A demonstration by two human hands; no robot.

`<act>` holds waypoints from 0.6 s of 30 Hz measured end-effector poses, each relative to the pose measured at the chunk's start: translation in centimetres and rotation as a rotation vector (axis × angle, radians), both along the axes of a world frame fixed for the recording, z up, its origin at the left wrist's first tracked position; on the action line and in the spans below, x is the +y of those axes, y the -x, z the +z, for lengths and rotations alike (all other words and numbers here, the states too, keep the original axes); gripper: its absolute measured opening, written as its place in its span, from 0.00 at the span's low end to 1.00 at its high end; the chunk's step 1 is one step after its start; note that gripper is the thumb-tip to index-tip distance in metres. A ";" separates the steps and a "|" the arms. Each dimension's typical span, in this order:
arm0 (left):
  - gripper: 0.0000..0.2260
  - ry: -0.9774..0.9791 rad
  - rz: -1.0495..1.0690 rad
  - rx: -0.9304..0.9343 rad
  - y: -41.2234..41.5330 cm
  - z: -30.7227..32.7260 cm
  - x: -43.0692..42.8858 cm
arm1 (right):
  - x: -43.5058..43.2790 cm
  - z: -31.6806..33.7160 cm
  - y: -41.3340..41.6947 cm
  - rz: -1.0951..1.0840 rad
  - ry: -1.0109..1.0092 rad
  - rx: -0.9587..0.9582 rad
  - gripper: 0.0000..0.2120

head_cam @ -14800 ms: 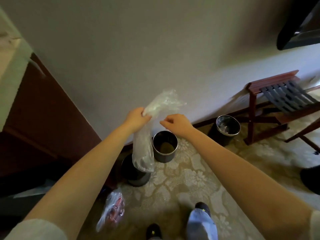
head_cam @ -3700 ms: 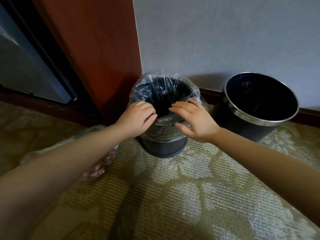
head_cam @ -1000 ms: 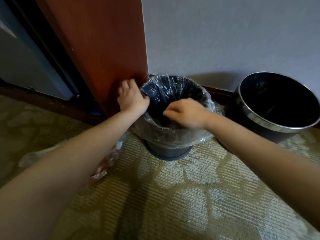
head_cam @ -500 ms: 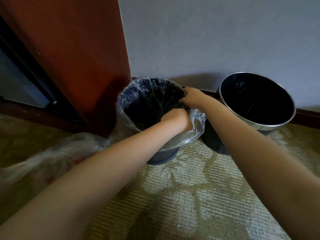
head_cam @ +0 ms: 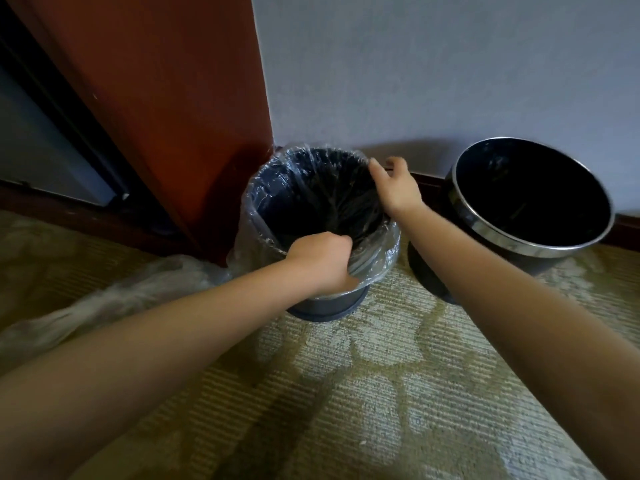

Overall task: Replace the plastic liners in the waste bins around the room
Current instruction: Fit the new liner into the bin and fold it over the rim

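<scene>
You work a clear liner (head_cam: 381, 252) around the mouth of the bin (head_cam: 327, 308), which stands on the patterned carpet (head_cam: 381, 382). Your left hand (head_cam: 320, 259) is clenched on the fold of plastic at the bin's near rim, fingers curled over the edge. The hold looks meant to pin that side so the film does not slide back in while the rest is stretched. Your right hand (head_cam: 394, 190) sits at the bin's far right rim, fingers loose and spread against the plastic, with no pinch that shows. It looks placed to smooth the edge down over the lip. The liner lies inside the bin and drapes over the rim most of the way round, its skirt hanging down the outside on the near side, so this bin seems close to finished. Just right of the bin stands a second bin (head_cam: 491, 233) with a bright metal rim. No liner can be made out in it, and by the task it probably waits its turn. Tight against the bin's left rises a red-brown wood panel (head_cam: 166, 98), and the wall (head_cam: 415, 64) is close behind the bin, leaving little room for a hand on those sides. On the carpet left of the bin lies a crumpled, blurred bag (head_cam: 104, 306), its contents unclear, reaching almost to the liner's skirt.
</scene>
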State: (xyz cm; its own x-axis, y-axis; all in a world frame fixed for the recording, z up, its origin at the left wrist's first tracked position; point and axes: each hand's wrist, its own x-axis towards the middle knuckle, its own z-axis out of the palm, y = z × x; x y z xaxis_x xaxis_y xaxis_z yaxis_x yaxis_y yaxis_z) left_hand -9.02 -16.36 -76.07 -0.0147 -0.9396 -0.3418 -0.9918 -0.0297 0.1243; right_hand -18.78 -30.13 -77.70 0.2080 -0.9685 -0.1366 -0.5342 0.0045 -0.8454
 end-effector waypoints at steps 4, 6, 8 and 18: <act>0.21 -0.069 -0.053 0.063 -0.8 0.2 -0.6 | 4.6 -1.3 3.1 0.019 0.240 -0.119 0.28; 0.22 -0.109 -0.045 0.064 -1.5 0.4 -0.9 | 6.6 -2.7 4.7 0.084 0.292 -0.079 0.27; 0.21 -0.120 -0.032 0.055 -1.8 0.5 -1.0 | 8.5 -4.2 6.1 0.203 0.376 -0.084 0.26; 0.19 -0.110 -0.048 -0.018 -0.9 0.2 -0.7 | 10.4 -5.7 4.5 0.583 -0.211 0.643 0.32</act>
